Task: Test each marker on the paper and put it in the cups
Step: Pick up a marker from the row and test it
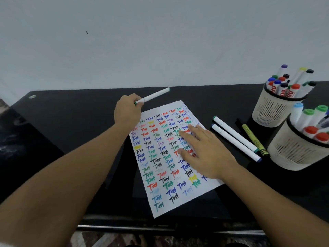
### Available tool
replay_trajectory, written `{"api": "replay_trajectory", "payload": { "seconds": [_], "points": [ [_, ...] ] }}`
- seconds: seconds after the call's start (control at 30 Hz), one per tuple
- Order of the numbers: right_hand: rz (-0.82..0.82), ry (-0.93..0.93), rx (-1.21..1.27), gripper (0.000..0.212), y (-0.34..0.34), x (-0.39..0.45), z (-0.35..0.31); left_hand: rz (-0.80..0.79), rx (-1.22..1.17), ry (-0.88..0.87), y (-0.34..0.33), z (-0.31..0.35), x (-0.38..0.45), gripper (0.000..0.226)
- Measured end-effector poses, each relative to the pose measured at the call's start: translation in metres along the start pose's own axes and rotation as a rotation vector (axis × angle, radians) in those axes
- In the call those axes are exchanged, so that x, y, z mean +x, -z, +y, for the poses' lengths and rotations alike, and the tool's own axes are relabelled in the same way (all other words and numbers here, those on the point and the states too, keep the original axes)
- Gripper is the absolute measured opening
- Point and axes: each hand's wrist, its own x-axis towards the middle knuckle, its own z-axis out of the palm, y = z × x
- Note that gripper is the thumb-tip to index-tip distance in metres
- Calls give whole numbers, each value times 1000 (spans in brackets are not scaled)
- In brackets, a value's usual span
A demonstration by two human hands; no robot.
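At the centre of the frame, a white sheet of paper (170,157) covered in coloured "Test" scribbles lies on the glossy black desk (71,122). Above its upper left corner the left hand (127,111) grips a white marker with green ends (153,96). Fingers straight, the right hand (204,152) presses flat on the sheet. Right of it lie two white markers (235,138) and a yellow-green crayon (254,139), beside two beige mesh cups (272,111) full of markers.

White green-tipped marker (153,96) gripped at top-left corner of white paper sheet (165,175) covered in coloured "Test" words; two beige mesh cups (274,111) hold markers at right.
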Motion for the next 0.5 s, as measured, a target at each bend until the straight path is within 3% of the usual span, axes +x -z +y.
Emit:
{"api": "replay_trajectory", "payload": {
  "seconds": [0.1, 0.3, 0.5],
  "points": [
    [103, 33, 16, 72, -2, -2, 0, -57, -64, -107, 23, 10, -43, 17],
    [508, 163, -100, 57, -4, -14, -3, -132, -117, -270, 46, 13, -123, 24],
    [517, 303, -195, 46, -6, -13, -4, -254, -154, -523, 41, 20, -164, 27]
  ]
}}
